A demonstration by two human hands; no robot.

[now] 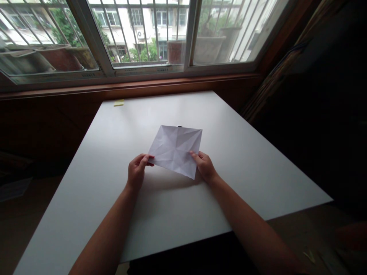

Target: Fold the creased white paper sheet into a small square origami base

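Note:
A square sheet of white paper [174, 147] with crossing crease lines is held above the table, tilted, casting a shadow beneath it. My left hand [138, 168] pinches its lower left corner between thumb and fingers. On the right edge, my right hand [204, 165] grips the sheet with the thumb on its face and the fingers behind, partly hidden. A small dark object [179, 126] peeks out past the paper's far edge; most of it is covered, so I cannot make out what it is.
The white table [94, 168] spreads under both arms. A yellow sticky note [118, 102] lies by its far left edge. Behind the table runs a wooden sill [129, 91] below a barred window [140, 34]. A pale flat sheet [14, 189] is down at the left.

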